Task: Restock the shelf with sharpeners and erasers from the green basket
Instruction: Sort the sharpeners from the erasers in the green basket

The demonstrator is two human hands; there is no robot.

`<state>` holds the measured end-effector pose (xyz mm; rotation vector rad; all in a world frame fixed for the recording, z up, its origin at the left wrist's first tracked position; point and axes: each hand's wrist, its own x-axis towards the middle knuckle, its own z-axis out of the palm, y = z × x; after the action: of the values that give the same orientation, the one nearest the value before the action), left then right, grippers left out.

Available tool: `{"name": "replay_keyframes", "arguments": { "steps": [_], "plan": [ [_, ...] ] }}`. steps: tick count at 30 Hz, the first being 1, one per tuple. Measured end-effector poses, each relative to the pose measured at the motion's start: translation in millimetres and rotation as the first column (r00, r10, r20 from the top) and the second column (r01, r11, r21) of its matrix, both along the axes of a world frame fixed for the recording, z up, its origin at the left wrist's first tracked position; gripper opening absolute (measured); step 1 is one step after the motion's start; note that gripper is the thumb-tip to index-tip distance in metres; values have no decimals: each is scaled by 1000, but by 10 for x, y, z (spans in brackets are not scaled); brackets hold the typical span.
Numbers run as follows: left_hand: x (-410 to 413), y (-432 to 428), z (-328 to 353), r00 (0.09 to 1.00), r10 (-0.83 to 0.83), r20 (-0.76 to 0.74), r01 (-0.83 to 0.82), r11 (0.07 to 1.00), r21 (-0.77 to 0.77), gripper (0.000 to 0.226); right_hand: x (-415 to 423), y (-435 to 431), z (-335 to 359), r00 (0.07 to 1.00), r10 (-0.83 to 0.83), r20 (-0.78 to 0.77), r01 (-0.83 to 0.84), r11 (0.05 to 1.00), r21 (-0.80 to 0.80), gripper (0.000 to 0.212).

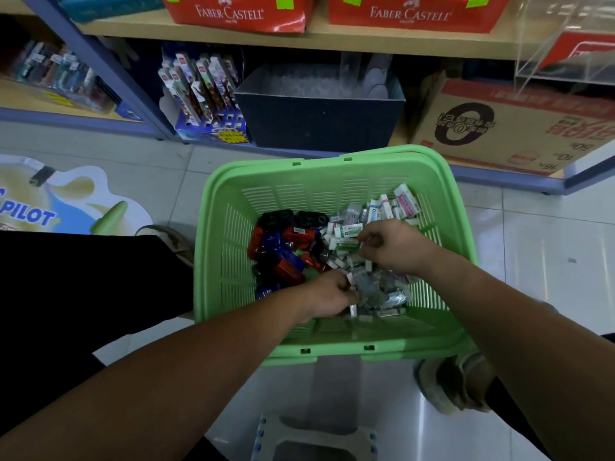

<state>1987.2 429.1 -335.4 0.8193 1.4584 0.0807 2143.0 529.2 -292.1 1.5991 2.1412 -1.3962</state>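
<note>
In the green basket (299, 163) on the floor (532, 244), left hand (327, 294) pinches a white eraser (350, 279) pointing 12 o'clock; right hand (396, 249) fingers (369, 241) grip a green-striped eraser (346, 245) lying 9-to-3; sharpeners (283, 247) heaped at 9 o'clock.

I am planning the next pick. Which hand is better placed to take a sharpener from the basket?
Left. The left hand lies beside the sharpeners on the left side of the green basket; the right hand is over the erasers, farther away. Both seem to hold erasers already.
</note>
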Motion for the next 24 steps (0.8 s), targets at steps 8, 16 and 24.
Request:
{"name": "replay_keyframes", "arguments": {
  "steps": [8, 16, 24],
  "plan": [
    [-62, -58, 96, 947, 293, 135, -266, 945, -190, 34, 37, -147, 119, 974, 185, 133, -182, 983, -36, 31],
    [-90, -53, 36, 947, 247, 205, -202, 955, -219, 54, -85, -439, -5, 814, 483, 323, -524, 850, 52, 72],
    [-78, -88, -99, 999, 24, -45, -29, 993, -116, 51, -99, -406, -68, 707, 504, 497, -597, 801, 37, 101]
  ]
}}
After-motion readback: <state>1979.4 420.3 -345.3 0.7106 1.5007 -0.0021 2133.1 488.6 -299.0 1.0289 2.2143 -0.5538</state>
